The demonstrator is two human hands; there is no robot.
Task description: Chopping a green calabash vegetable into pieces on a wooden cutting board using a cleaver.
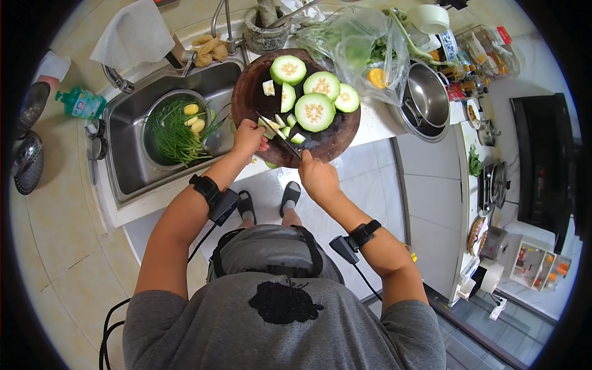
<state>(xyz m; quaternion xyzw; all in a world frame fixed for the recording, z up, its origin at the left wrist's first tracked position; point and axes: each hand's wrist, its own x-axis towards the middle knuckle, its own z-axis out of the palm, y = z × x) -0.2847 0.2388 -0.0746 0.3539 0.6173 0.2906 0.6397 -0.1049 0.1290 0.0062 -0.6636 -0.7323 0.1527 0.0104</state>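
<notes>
My right hand (319, 175) grips a kitchen knife (283, 136) by its handle, its blade slanting up to the left over a round wooden chopping board (342, 134). At the board's left edge, the curled fingers of my left hand (249, 138) hold a pale piece of gourd (269, 132) against the blade; the fingers partly hide it. Small green-skinned gourd pieces (298, 138) lie just right of the knife. Behind them are thick rounds of gourd with seedy centres (315, 112), a half-round slice (287, 97) and a seedy chunk (268, 88).
Left of the board, a steel sink (127, 152) holds a bowl (149, 108) of green stalks (178, 136) and peeled yellowish pieces (198, 125). A stone mortar (266, 39) stands behind the board. To the right are a plastic bag (360, 41) of greens and steel bowls (428, 95).
</notes>
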